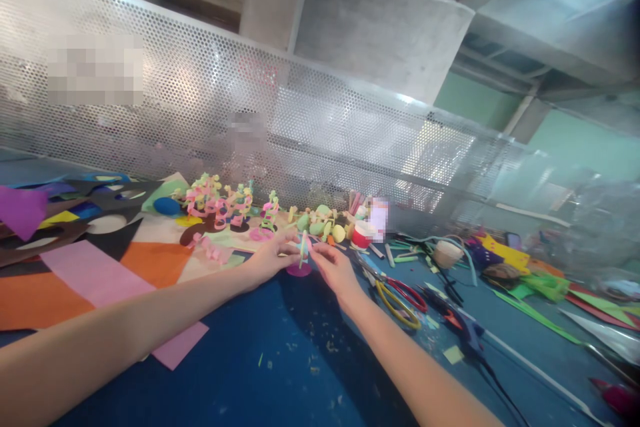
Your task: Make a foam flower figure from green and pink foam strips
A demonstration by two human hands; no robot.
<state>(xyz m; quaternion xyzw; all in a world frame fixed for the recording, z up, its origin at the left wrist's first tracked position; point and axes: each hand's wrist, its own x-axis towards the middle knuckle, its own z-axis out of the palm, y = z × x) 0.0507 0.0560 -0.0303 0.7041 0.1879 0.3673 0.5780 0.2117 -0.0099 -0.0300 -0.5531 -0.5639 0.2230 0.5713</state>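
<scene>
Between my hands stands a small craft piece with a round magenta base [299,271] and a thin pale upright strip [303,248]. My left hand [270,259] comes in from the left, its fingers closed at the strip. From the right, my right hand [336,268] pinches a small pink strip [308,244] against the upper part of the piece. Fine detail at the fingertips is too small to make out. Just behind the left hand is a similar small figure with curled strips [270,213] on a pink round base.
Several curly pink and yellow figures [213,200] stand at the back left. Orange and pink sheets [95,273] cover the left side. On the right lie scissors with yellow and red handles [397,303], a blue glue gun [463,333] with a cord, and a red-and-white cup [361,236].
</scene>
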